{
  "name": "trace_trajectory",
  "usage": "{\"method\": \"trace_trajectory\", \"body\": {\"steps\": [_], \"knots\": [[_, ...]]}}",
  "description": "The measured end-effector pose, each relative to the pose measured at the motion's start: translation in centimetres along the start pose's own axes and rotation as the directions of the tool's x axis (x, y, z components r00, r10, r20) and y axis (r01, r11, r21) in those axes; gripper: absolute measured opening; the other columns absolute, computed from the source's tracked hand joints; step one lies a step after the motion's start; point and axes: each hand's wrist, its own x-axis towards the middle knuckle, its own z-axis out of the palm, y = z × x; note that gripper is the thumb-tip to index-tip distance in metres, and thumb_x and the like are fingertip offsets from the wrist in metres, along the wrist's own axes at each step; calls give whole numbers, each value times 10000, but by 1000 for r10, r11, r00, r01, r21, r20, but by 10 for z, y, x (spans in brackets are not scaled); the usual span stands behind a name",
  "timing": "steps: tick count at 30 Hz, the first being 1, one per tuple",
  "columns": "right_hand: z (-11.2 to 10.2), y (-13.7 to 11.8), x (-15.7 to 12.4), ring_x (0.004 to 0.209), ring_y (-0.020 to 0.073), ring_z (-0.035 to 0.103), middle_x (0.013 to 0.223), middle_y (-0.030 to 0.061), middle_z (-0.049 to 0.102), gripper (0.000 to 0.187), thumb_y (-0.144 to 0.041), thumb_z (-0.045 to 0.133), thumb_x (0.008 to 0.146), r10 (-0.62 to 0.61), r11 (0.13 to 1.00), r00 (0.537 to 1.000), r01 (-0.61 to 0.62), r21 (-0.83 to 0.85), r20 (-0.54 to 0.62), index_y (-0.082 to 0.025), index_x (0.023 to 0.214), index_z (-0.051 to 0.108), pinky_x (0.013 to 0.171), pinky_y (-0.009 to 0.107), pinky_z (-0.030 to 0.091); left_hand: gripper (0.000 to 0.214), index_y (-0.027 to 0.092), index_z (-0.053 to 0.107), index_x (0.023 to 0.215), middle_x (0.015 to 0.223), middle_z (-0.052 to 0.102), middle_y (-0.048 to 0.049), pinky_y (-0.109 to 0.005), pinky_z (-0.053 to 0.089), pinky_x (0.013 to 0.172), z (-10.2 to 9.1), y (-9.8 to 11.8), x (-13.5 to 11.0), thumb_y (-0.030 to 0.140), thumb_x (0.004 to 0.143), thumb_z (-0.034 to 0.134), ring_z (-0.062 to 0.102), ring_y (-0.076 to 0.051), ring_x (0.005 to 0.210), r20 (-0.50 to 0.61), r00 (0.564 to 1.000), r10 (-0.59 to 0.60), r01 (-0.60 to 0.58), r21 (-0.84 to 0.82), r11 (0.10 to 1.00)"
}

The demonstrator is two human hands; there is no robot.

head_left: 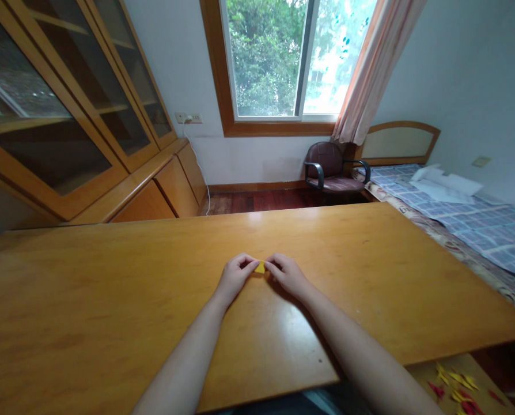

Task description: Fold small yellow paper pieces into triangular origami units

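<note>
A small yellow piece of paper [261, 267] is held between my two hands, just above the middle of the wooden table. My left hand [237, 274] pinches its left side between thumb and fingers. On the other side, my right hand [287, 272] grips the right edge in a similar pinch. The fingers cover much of the paper, and its exact shape is too small to make out.
The wooden table [110, 300] spreads out on both sides of my arms. At the lower right, several yellow and red folded pieces [460, 380] lie on a lower brown surface. Beyond the table are an office chair [333, 167], a bed [477, 213] and a glass-door cabinet [89, 104].
</note>
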Motion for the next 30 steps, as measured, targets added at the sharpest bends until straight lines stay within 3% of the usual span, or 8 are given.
{"method": "trace_trajectory", "body": {"steps": [10, 20, 30], "knots": [[1, -2, 0, 642, 123, 560, 693, 2, 660, 159, -258, 604, 872, 54, 997, 996, -50, -55, 71, -159, 770, 675, 618, 226, 387, 273, 159, 655, 739, 715, 629, -7, -251, 437, 686, 0, 0, 0, 424, 802, 636, 562, -155, 710, 8, 1000, -4, 5, -49, 999], [-3, -3, 1, 731, 133, 587, 757, 5, 664, 170, -219, 561, 906, 19, 999, 991, -13, -42, 129, -168, 780, 663, 701, 234, 410, 240, 167, 640, 752, 764, 617, -12, -254, 438, 732, -2, -1, 0, 381, 849, 593, 569, -160, 764, 20, 995, 96, -97, 28, 995], [-2, 0, 1, 743, 133, 576, 764, 0, 641, 182, -230, 537, 926, -4, 1000, 994, 7, -29, 109, -170, 782, 630, 715, 237, 408, 249, 169, 652, 724, 740, 625, -15, -256, 436, 716, -1, 4, 0, 380, 842, 592, 570, -163, 740, 13, 996, 83, -83, 43, 996]]}}
